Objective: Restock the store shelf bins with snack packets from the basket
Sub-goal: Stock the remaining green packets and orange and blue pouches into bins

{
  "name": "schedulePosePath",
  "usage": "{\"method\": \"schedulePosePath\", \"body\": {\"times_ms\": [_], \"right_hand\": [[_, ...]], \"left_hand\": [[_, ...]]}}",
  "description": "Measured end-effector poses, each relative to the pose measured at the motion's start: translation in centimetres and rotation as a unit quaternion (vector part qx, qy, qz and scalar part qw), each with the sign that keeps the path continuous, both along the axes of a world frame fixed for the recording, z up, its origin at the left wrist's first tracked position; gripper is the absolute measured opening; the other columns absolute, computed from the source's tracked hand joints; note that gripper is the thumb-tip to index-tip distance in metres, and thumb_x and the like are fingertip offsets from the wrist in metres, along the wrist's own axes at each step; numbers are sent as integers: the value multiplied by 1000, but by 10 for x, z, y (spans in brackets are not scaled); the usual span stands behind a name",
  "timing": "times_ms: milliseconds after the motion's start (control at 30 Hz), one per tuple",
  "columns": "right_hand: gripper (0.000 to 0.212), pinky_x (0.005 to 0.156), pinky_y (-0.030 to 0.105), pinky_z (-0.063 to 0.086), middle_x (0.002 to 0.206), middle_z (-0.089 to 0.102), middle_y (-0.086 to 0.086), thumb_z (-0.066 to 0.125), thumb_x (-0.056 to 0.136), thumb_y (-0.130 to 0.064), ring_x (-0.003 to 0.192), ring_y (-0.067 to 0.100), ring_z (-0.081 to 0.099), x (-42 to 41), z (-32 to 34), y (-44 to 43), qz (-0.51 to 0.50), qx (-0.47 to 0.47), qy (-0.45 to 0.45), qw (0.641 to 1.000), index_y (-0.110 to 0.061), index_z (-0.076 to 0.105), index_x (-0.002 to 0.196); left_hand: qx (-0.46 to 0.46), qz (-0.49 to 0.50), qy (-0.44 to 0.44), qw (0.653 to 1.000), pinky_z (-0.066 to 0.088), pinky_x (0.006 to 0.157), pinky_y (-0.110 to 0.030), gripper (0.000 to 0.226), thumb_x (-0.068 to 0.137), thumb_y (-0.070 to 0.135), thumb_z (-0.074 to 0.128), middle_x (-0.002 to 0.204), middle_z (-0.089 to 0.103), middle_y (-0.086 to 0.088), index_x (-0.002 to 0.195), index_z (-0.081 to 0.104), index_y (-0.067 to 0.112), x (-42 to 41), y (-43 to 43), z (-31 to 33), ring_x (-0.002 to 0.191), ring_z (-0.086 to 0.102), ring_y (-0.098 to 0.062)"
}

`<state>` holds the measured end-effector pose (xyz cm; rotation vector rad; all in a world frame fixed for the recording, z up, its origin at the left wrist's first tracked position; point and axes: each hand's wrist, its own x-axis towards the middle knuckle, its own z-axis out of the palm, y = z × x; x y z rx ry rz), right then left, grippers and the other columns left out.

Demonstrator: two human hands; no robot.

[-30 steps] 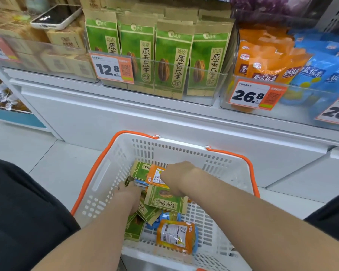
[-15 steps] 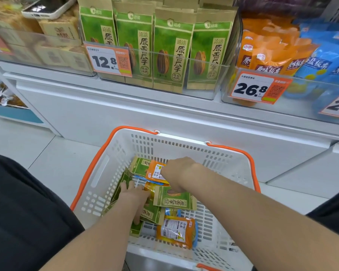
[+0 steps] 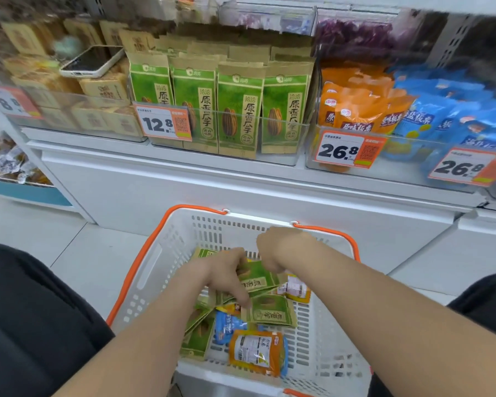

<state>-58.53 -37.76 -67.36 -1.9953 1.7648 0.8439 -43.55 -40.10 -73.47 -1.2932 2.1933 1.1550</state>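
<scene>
**Right hand (image 3: 281,249) rising off the pile, left hand (image 3: 225,270) sliding toward the middle**

Since half a second ago the right hand is lifting from the packets toward the far rim of the white basket (image 3: 155,267), which is sitting below the shelf bins. Above, a clear bin (image 3: 294,159) is holding upright green sunflower-seed packets (image 3: 239,110). Orange packets (image 3: 355,110) and blue packets (image 3: 441,118) are lying in the bin just beside it. The right hand's fingers are curling under; whether they are gripping anything cannot be told. The left hand's fingers are pointing down, fairly straight, one fingertip touching a green seed packet (image 3: 269,313) in the basket. An orange packet (image 3: 255,352) is lying label-up by the near wall, with a blue packet (image 3: 226,325) just beside it.
</scene>
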Motion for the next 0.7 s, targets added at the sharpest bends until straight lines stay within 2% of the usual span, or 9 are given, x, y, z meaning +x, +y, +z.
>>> {"method": "schedulePosePath", "body": {"times_ms": [100, 167, 233, 267, 333, 400, 467, 567, 700], "right_hand": [[50, 76, 40, 53, 105, 49, 8, 57, 94, -15, 91, 30, 58, -16, 21, -2, -129, -82, -83, 985, -12, 41, 142], [52, 63, 40, 52, 107, 52, 12, 55, 94, -12, 86, 33, 63, -26, 40, -5, -232, -140, -206, 940, -13, 33, 141], [48, 60, 41, 59, 112, 59, 15, 56, 91, -6, 85, 35, 68, -33, 60, -8, -286, -195, -292, 892, -13, 43, 137], [42, 64, 43, 62, 112, 65, 15, 57, 88, -5, 86, 36, 70, -37, 69, -9, -290, -218, -306, 880, -10, 55, 130], [28, 66, 51, 63, 94, 74, 18, 58, 84, -3, 83, 36, 74, -43, 86, -9, -286, -243, -323, 869, -7, 72, 107], [17, 67, 54, 63, 85, 75, 18, 58, 85, -2, 81, 36, 74, -49, 102, -8, -278, -256, -338, 862, -7, 73, 92], [15, 73, 53, 62, 88, 74, 15, 59, 88, -3, 84, 34, 72, -52, 119, -8, -254, -287, -348, 856, -10, 73, 89], [22, 83, 44, 61, 100, 72, 5, 60, 91, -3, 97, 26, 68, -53, 146, -7, -212, -331, -361, 846, -15, 73, 104], [56, 97, 35, 53, 127, 62, 4, 71, 91, -10, 120, 24, 59, -55, 173, -5, -159, -364, -376, 837, -14, 51, 143]], "left_hand": [[-47, 132, 174, 975, 57, 53, -41, 79, 60, 35, 101, 98, 66, -5, 109, 41, 22, -10, 0, 14, 69, 67, -21], [-60, 182, 271, 943, 55, 49, -40, 84, 62, 34, 101, 94, 69, -4, 117, 38, 24, -16, 3, 26, 63, 68, -20], [-81, 205, 329, 918, 55, 57, -27, 78, 74, 38, 95, 100, 71, 3, 129, 41, 29, -22, 4, 38, 73, 72, -9], [-107, 212, 345, 908, 53, 64, -21, 58, 86, 41, 85, 99, 71, 8, 128, 48, 27, -25, 4, 44, 78, 70, -5], [-145, 236, 378, 883, 44, 62, -22, 22, 107, 39, 56, 80, 65, 12, 101, 63, 19, -29, 3, 56, 67, 60, -6], [-157, 275, 413, 854, 37, 60, -32, 44, 112, 35, 44, 67, 56, 5, 81, 62, 10, -32, 1, 67, 61, 49, -12], [-133, 314, 457, 821, 44, 63, -33, 42, 111, 33, 49, 72, 63, 0, 90, 70, 4, -33, -1, 79, 67, 57, -14], [-71, 355, 525, 770, 59, 78, -35, 26, 107, 27, 58, 95, 79, -3, 109, 78, 10, -41, -7, 105, 87, 73, -16], [-129, 337, 568, 740, 58, 80, -29, 20, 106, 24, 61, 100, 80, 0, 109, 79, 17, -57, -21, 141, 93, 73, -11]]}}
